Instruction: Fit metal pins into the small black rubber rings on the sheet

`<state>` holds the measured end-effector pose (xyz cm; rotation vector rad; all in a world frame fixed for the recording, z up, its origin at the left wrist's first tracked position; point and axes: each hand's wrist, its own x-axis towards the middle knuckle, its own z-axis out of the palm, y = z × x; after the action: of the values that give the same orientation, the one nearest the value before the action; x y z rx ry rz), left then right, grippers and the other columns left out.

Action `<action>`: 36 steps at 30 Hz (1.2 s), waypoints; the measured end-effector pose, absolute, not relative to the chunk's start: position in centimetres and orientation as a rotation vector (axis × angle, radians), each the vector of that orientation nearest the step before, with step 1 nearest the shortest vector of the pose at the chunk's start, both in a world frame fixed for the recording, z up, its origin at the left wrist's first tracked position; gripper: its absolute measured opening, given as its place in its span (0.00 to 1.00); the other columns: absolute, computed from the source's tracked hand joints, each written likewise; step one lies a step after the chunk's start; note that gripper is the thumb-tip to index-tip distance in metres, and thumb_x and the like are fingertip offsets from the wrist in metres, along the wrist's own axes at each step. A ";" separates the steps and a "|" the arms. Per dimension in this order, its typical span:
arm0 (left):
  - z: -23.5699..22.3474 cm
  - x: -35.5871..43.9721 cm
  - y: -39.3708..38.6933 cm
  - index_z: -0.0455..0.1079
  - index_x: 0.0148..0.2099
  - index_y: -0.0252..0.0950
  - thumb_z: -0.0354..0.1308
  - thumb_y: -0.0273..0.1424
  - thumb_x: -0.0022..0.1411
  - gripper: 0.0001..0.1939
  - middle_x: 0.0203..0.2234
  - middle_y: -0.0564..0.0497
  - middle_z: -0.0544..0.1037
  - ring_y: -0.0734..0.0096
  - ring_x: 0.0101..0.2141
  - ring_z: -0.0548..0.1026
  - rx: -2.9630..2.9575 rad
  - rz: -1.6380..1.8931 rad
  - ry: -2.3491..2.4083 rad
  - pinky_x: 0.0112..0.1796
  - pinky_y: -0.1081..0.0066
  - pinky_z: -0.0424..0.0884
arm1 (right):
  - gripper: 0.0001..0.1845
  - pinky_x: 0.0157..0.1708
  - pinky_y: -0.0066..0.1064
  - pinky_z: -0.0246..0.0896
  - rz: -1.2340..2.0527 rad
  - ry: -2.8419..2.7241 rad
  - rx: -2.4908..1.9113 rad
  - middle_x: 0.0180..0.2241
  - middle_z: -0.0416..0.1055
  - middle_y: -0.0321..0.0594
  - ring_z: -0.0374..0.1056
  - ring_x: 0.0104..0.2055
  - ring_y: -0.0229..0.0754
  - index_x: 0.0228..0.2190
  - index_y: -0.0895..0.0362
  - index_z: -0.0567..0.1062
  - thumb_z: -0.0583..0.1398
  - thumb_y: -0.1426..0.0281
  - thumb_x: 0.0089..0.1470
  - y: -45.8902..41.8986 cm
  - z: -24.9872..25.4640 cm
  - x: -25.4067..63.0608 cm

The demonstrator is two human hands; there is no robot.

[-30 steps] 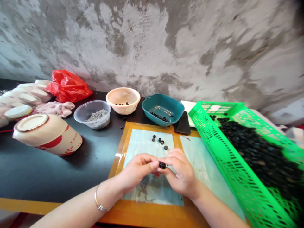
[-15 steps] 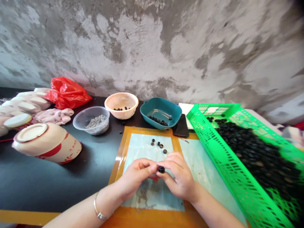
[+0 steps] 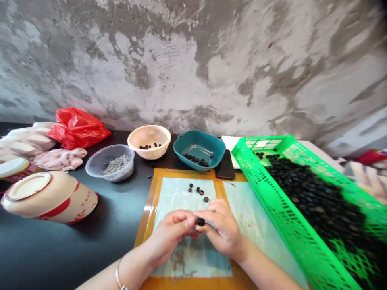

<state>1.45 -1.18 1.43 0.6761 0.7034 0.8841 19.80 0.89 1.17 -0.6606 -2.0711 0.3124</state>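
In the head view, a small black piece (image 3: 200,221) sits just below and right of the centre of the frame, above a pale blue sheet (image 3: 169,191) on the desk (image 3: 115,229). I can see the right hand (image 3: 222,231) clamping it between thumb and forefinger from the right side of the frame, so this is the nearer hand. The left hand (image 3: 172,235) comes in from the lower left, its thumb and forefinger drawn together right at the piece's left side; whether they grip it too, I can't tell from here. From the left fingertips the piece lies to the right in the frame; from the right ones, to the left. It looks squat and round, a little wider across the frame than tall, and too small for me to be sure of a long axis. Just above the hands, a few loose black pieces (image 3: 206,199) lie scattered on the sheet, while a green crate (image 3: 272,213) heaped with dark pieces fills the right side.
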 end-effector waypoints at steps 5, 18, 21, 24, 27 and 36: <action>1.1 1.3 -1.1 0.78 0.37 0.29 0.69 0.36 0.52 0.14 0.28 0.47 0.78 0.74 0.30 0.72 0.576 0.870 0.669 0.36 0.72 0.68 | 0.14 0.33 0.35 0.60 0.434 -2.092 -0.732 0.28 0.64 0.39 0.61 0.32 0.42 0.48 0.55 0.74 0.57 0.68 0.62 0.7 0.8 19.0; 1.0 1.2 -0.7 0.75 0.31 0.33 0.72 0.34 0.47 0.12 0.27 0.53 0.74 0.70 0.26 0.76 0.840 1.069 0.810 0.32 0.69 0.71 | 0.27 0.29 0.31 0.56 1.714 -1.529 -1.053 0.21 0.64 0.35 0.61 0.26 0.37 0.23 0.57 0.69 0.49 0.51 0.63 0.4 -0.3 18.6; 0.8 1.1 -0.9 0.76 0.30 0.34 0.71 0.31 0.47 0.09 0.28 0.53 0.72 0.71 0.23 0.75 1.049 1.127 0.911 0.30 0.67 0.72 | 0.23 0.28 0.30 0.56 1.890 -1.369 -0.941 0.24 0.67 0.35 0.61 0.25 0.37 0.25 0.57 0.71 0.52 0.53 0.62 0.1 -0.8 18.3; 0.8 1.0 -1.1 0.77 0.31 0.34 0.70 0.30 0.48 0.07 0.28 0.50 0.73 0.69 0.27 0.75 1.239 1.131 1.020 0.32 0.67 0.72 | 0.21 0.27 0.29 0.56 1.930 -1.356 -0.878 0.23 0.65 0.35 0.60 0.25 0.37 0.25 0.57 0.71 0.54 0.55 0.61 -0.1 -1.3 18.3; 0.8 0.8 -1.1 0.78 0.32 0.34 0.69 0.32 0.50 0.08 0.28 0.48 0.75 0.66 0.30 0.75 1.335 1.159 1.032 0.34 0.67 0.72 | 0.21 0.27 0.29 0.55 1.870 -1.421 -0.890 0.22 0.63 0.34 0.59 0.26 0.37 0.24 0.57 0.69 0.54 0.56 0.62 -0.2 -1.4 18.4; 0.9 0.3 -1.0 0.77 0.38 0.36 0.61 0.34 0.60 0.07 0.31 0.48 0.77 0.68 0.34 0.75 1.413 1.325 1.021 0.37 0.70 0.70 | 0.13 0.34 0.35 0.57 0.779 -2.157 -0.622 0.28 0.63 0.39 0.59 0.32 0.42 0.37 0.57 0.68 0.47 0.64 0.65 -0.2 1.9 19.7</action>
<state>0.31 -1.03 0.93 1.4129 1.0212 1.3247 19.69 -0.22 1.90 -0.6218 -2.1571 0.7789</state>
